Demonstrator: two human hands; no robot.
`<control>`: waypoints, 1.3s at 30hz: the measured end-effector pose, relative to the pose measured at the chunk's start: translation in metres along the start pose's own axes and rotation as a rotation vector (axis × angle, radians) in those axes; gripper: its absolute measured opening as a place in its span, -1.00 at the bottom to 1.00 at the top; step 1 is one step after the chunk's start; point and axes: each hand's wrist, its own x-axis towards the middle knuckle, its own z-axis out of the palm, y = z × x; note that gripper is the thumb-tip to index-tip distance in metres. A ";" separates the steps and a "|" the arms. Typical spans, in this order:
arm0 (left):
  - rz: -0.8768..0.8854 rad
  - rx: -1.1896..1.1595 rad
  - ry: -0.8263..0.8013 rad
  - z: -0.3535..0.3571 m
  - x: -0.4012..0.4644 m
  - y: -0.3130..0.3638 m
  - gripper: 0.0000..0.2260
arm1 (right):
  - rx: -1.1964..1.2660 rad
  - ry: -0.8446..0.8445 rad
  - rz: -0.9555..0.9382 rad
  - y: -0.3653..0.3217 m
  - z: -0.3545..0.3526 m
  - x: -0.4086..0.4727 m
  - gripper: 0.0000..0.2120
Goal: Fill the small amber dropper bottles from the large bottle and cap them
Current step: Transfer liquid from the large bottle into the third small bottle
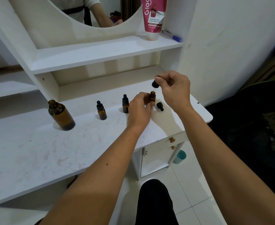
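A white vanity top [36,153] fills the left of the frame under a shelf carrying a pink tube [153,17], with tiled floor at lower right. At centre the left hand [139,109] grips an uncapped small amber bottle [152,96] while the right hand [174,88] pinches a black dropper cap [155,82] just above its mouth. Three small bottles show, two capped at [101,110] and [125,103], one loose cap [160,106] lies beside, and one large open amber bottle [61,115] stands left.

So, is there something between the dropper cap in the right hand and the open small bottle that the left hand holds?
Nothing visible. The right hand pinches the dropper cap just above the open small bottle, which the left hand holds upright. A loose cap lies beside it on the table, off the path.
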 end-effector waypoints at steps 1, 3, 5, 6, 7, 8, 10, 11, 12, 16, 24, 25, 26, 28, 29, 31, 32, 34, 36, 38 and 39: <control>0.000 0.000 -0.001 0.000 0.000 0.000 -0.80 | 0.001 -0.008 0.002 0.000 0.000 -0.001 -0.94; -0.002 0.002 -0.009 0.000 0.000 0.000 -0.79 | 0.003 -0.034 0.001 0.000 -0.001 -0.002 -0.92; -0.004 0.010 -0.014 -0.001 -0.001 0.001 -0.77 | 0.004 -0.052 -0.006 -0.001 -0.002 -0.003 -0.90; -0.003 0.019 -0.016 -0.001 -0.001 0.001 -0.75 | 0.004 -0.055 -0.011 -0.001 -0.002 -0.004 -0.89; -0.002 0.030 -0.021 -0.001 -0.001 0.000 -0.73 | 0.006 -0.054 -0.018 -0.002 -0.003 -0.006 -0.89; 0.000 0.039 -0.027 -0.001 -0.002 0.000 -0.72 | 0.009 -0.051 -0.027 -0.003 -0.004 -0.007 -0.88; 0.003 0.057 -0.039 -0.003 -0.005 0.000 -0.67 | 0.012 -0.035 -0.051 -0.006 -0.006 -0.009 -0.87; 0.003 0.069 -0.043 -0.004 -0.006 0.002 -0.64 | 0.011 -0.022 -0.060 -0.008 -0.007 -0.009 -0.87; 0.003 0.084 -0.047 -0.006 -0.009 0.003 -0.59 | 0.013 -0.006 -0.068 -0.011 -0.008 -0.009 -0.86; -0.015 0.131 -0.105 -0.012 -0.020 0.008 -0.46 | 0.018 0.049 -0.111 -0.022 -0.014 -0.012 -0.85; -0.023 -0.001 -0.115 -0.040 -0.052 0.003 -0.50 | 0.030 0.097 -0.142 -0.045 -0.018 -0.026 -0.84; -0.025 -0.029 -0.113 -0.046 -0.055 0.002 -0.52 | 0.036 0.093 -0.143 -0.049 -0.017 -0.029 -0.84; -0.028 -0.052 -0.107 -0.053 -0.059 0.002 -0.53 | 0.039 0.090 -0.145 -0.053 -0.016 -0.032 -0.83; -0.032 -0.076 -0.084 -0.069 -0.067 -0.001 -0.55 | 0.051 0.083 -0.153 -0.064 -0.010 -0.038 -0.82; -0.035 -0.086 -0.069 -0.078 -0.070 -0.003 -0.56 | 0.064 0.077 -0.157 -0.069 -0.007 -0.041 -0.82; -0.052 -0.109 -0.035 -0.096 -0.075 -0.008 -0.59 | 0.092 0.059 -0.168 -0.081 0.003 -0.048 -0.82; -0.063 -0.115 -0.018 -0.106 -0.078 -0.012 -0.60 | 0.107 0.044 -0.179 -0.088 0.009 -0.052 -0.82; -0.082 -0.106 0.012 -0.127 -0.084 -0.018 -0.60 | 0.142 0.003 -0.210 -0.101 0.023 -0.061 -0.83; -0.087 -0.088 0.040 -0.148 -0.090 -0.025 -0.61 | 0.179 -0.039 -0.232 -0.113 0.039 -0.068 -0.85; -0.098 -0.077 0.078 -0.172 -0.096 -0.033 -0.61 | 0.212 -0.087 -0.246 -0.124 0.057 -0.076 -0.85; -0.111 -0.069 0.100 -0.183 -0.098 -0.037 -0.61 | 0.227 -0.106 -0.249 -0.129 0.066 -0.080 -0.85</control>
